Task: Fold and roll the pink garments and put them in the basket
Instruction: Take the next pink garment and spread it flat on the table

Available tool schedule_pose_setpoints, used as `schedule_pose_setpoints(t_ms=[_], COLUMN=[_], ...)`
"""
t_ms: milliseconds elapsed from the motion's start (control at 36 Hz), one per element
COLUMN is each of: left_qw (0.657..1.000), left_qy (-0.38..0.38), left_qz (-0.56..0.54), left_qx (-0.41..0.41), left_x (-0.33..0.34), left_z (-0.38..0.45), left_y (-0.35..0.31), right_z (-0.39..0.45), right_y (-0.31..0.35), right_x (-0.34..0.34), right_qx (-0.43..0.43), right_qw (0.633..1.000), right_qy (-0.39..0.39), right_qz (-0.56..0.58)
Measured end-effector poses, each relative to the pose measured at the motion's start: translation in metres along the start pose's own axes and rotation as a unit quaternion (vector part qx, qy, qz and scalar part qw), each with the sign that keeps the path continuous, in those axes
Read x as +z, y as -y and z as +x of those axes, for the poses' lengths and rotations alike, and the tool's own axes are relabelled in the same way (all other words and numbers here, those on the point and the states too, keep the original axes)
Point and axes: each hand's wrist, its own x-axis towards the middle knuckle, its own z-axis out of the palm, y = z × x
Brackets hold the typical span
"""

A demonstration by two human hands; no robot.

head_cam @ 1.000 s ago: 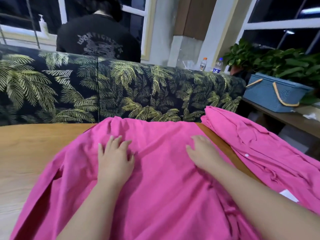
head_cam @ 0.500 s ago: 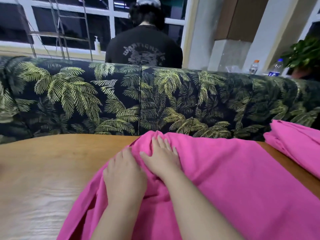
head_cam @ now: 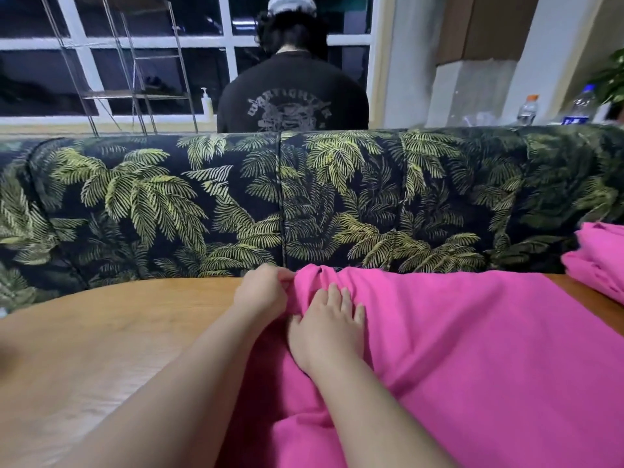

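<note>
My left hand (head_cam: 261,292) pinches the far edge of the pink garment (head_cam: 472,349) spread on the table (head_cam: 118,332), at twelve o'clock; my right hand (head_cam: 326,329) presses flat beside it. Pulling that edge taut should keep the fold straight.

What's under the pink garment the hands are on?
The wooden table shows bare beside the pink garment; whatever else lies beneath the cloth is covered.
</note>
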Motion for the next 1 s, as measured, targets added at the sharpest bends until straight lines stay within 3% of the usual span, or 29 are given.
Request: schedule_pose_setpoints(t_ms=[194,361,583,694,778,917,1000], left_qw=[1.000,0.994,0.962,0.964,0.979,0.994,0.984], left_qy=[-0.002,-0.095,-0.212,-0.184,-0.158,0.041,0.065], left_qz=[0.018,0.009,0.045,0.132,0.106,0.077,0.144], left_qx=[0.024,-0.050,-0.164,-0.142,-0.072,-0.065,-0.078], left_x=[-0.008,-0.046,-0.087,-0.085,-0.082,-0.055,-0.044], left_z=[0.010,0.006,-0.012,-0.013,-0.004,0.005,-0.001], left_y=[0.012,0.067,0.132,0.143,0.131,0.109,0.111], right_z=[0.002,0.002,0.000,-0.001,-0.001,-0.001,0.001], right_y=[-0.001,-0.001,0.001,0.002,0.003,0.002,-0.002], right_x=[0.003,0.004,0.005,0.006,0.006,0.005,0.004], right_qx=[-0.045,-0.048,-0.055,-0.054,-0.053,-0.048,-0.030], right_qw=[0.998,0.998,0.997,0.996,0.996,0.996,0.997], right_qy=[-0.021,0.017,0.047,0.042,0.042,0.037,0.032], right_qz=[0.050,0.031,-0.040,-0.054,-0.062,-0.068,-0.070])
